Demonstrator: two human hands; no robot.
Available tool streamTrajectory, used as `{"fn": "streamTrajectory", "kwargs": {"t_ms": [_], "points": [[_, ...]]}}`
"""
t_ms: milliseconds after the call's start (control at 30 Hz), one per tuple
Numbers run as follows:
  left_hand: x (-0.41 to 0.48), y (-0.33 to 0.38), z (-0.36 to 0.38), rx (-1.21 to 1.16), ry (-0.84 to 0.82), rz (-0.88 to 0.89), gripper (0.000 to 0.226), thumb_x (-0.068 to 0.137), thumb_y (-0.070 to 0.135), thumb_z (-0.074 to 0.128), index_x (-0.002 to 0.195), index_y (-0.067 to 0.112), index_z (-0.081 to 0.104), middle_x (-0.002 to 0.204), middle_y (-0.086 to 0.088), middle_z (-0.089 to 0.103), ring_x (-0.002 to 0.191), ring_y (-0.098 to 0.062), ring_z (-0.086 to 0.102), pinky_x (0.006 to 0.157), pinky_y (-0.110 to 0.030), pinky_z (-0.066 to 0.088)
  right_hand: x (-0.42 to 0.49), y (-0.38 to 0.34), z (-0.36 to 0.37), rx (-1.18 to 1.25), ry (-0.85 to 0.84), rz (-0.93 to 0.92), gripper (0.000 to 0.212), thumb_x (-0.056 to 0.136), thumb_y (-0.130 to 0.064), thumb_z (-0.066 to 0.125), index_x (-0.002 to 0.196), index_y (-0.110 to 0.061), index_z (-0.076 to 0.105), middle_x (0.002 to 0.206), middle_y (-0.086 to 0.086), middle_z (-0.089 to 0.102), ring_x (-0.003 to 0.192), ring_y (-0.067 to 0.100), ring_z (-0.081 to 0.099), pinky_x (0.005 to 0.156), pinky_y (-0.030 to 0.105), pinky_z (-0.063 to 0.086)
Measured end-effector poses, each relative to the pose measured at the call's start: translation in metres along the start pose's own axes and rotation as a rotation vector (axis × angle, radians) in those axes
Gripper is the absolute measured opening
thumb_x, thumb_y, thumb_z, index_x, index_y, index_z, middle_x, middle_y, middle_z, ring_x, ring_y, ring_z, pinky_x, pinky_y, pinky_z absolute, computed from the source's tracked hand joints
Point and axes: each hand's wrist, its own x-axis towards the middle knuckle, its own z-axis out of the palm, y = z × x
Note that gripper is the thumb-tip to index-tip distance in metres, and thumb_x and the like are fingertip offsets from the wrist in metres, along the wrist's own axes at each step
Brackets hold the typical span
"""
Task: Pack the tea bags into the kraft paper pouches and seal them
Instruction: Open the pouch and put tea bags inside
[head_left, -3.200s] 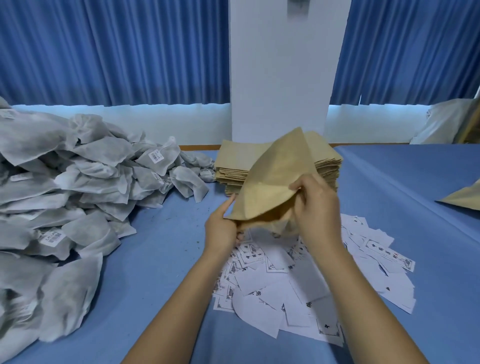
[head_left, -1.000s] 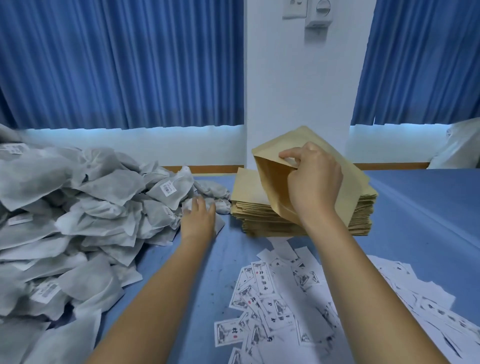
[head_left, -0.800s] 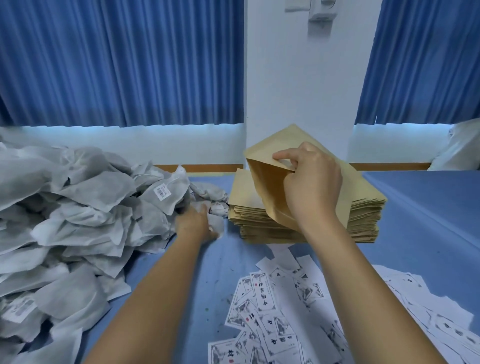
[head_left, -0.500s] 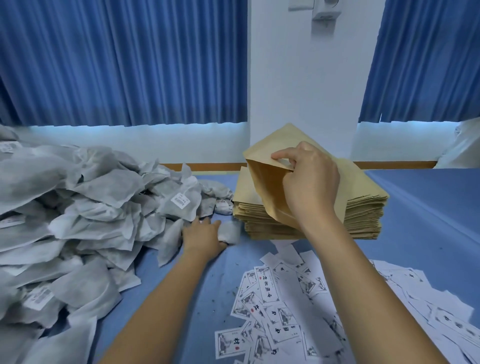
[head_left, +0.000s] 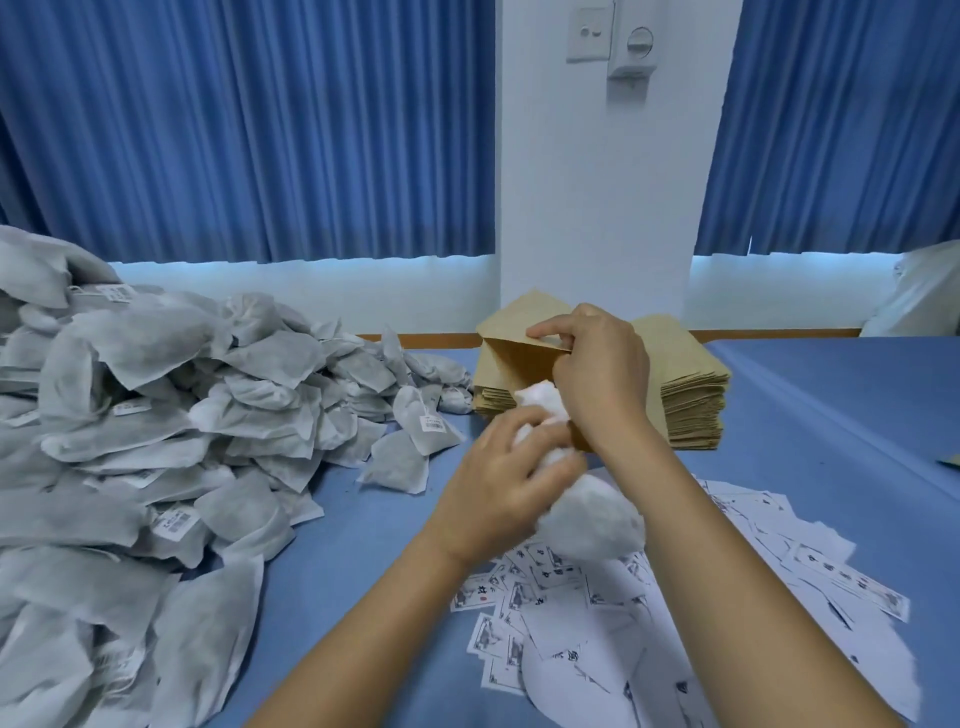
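Tea bag (head_left: 592, 514) now up at pouch (head_left: 511, 358) in L hand (head_left: 498, 478), stack (head_left: 691, 400) behind.

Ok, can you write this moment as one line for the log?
step: filling | left hand: grips tea bag at kraft pouch mouth | right hand: pinches kraft pouch open | seal: not yet done

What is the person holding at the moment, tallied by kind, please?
Pouch: 1, in the right hand
Tea bag: 1, in the left hand
Total: 2
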Motion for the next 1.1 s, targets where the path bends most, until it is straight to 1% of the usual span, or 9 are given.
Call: {"fn": "streamTrajectory", "kwargs": {"t_ms": [200, 367, 533, 667, 733, 767, 800, 900, 1100], "points": [[0.037, 0.003, -0.015, 0.105, 0.001, 0.156, 0.013, 0.084, -0.009, 0.057, 0.084, 0.004, 0.058, 0.088, -0.015, 0.066, 0.088, -0.033, 0.06, 0.07, -0.038, 0.044, 0.004, -0.002, -0.023, 0.052, -0.024, 0.009, 0.034, 0.08, -0.002, 0.06, 0.085, -0.031, 0.076, 0.064, -0.013, 0.042, 0.07, 0.01, 0.046, 0.061, 0.024, 0.031], [0.064, -0.002, -0.015, 0.329, -0.573, -0.255, 0.019, 0.07, 0.01, 0.072, 0.085, 0.01, 0.062, 0.082, -0.009, 0.064, 0.074, -0.027, 0.058, 0.058, -0.033, 0.043, 0.002, -0.014, -0.037, 0.108, -0.092, -0.049, 0.049, 0.073, 0.011, 0.045, 0.085, -0.024, 0.077, 0.065, -0.012, 0.044, 0.07, 0.012, 0.044, 0.061, 0.018, 0.027], [0.112, 0.002, -0.008, 0.561, -1.027, -0.439, 0.048, 0.088, 0.045, 0.053, 0.127, 0.021, 0.039, 0.132, -0.004, 0.042, 0.129, -0.022, 0.034, 0.108, -0.034, 0.023, -0.001, -0.028, -0.051, 0.103, -0.123, -0.111, 0.057, 0.07, 0.014, 0.039, 0.079, -0.027, 0.077, 0.067, -0.012, 0.045, 0.067, 0.009, 0.042, 0.056, 0.015, 0.029], [0.137, -0.004, -0.001, 0.469, -1.186, -0.506, 0.032, 0.098, 0.023, 0.046, 0.122, 0.002, 0.045, 0.089, -0.006, 0.044, 0.135, -0.02, 0.035, 0.103, -0.021, 0.032, 0.0, -0.031, -0.067, 0.181, -0.209, -0.074, 0.06, 0.071, 0.013, 0.037, 0.07, -0.033, 0.075, 0.068, -0.011, 0.054, 0.058, 0.009, 0.043, 0.044, 0.007, 0.03], [0.126, -0.013, 0.001, 0.462, -1.183, -0.629, 0.03, 0.104, 0.014, 0.037, 0.124, -0.006, 0.047, 0.075, -0.004, 0.036, 0.134, -0.02, 0.038, 0.1, -0.016, 0.029, -0.004, -0.035, -0.068, 0.233, -0.237, -0.096, 0.059, 0.072, 0.013, 0.038, 0.068, -0.032, 0.075, 0.063, -0.011, 0.052, 0.055, 0.008, 0.041, 0.044, 0.009, 0.029], [0.118, -0.018, 0.001, 0.395, -1.212, -0.677, 0.034, 0.104, 0.017, 0.035, 0.132, -0.001, 0.044, 0.086, -0.01, 0.048, 0.133, -0.021, 0.04, 0.091, -0.043, -0.008, -0.005, -0.037, -0.066, 0.236, -0.234, -0.107, 0.058, 0.072, 0.014, 0.039, 0.067, -0.031, 0.075, 0.061, -0.011, 0.047, 0.053, 0.008, 0.039, 0.043, 0.01, 0.029], [0.115, -0.017, -0.001, 0.384, -1.219, -0.672, 0.037, 0.105, 0.022, 0.035, 0.137, 0.005, 0.043, 0.111, -0.011, 0.058, 0.131, -0.022, 0.042, 0.046, -0.034, 0.026, -0.005, -0.038, -0.063, 0.227, -0.223, -0.113, 0.057, 0.071, 0.015, 0.04, 0.066, -0.031, 0.075, 0.061, -0.011, 0.045, 0.054, 0.008, 0.038, 0.044, 0.011, 0.028], [0.122, -0.003, -0.01, 0.271, -1.116, -0.693, 0.036, 0.104, 0.017, 0.035, 0.136, 0.006, 0.045, 0.141, -0.011, 0.049, 0.127, -0.026, 0.047, 0.077, -0.019, 0.042, 0.0, -0.032, -0.057, 0.173, -0.146, -0.066, 0.053, 0.071, 0.014, 0.041, 0.07, -0.026, 0.076, 0.071, -0.013, 0.05, 0.069, 0.01, 0.046, 0.054, 0.014, 0.031], [0.089, 0.008, -0.023, 0.245, -0.286, -0.329, 0.019, 0.066, -0.008, 0.061, 0.061, 0.01, 0.055, 0.063, -0.011, 0.057, 0.064, -0.029, 0.059, 0.051, -0.028, 0.032, 0.016, -0.019, -0.056, 0.12, 0.029, 0.017, 0.052, 0.073, 0.015, 0.039, 0.077, -0.02, 0.077, 0.093, 0.001, 0.064, 0.09, 0.021, 0.058, 0.069, 0.024, 0.043]]}}
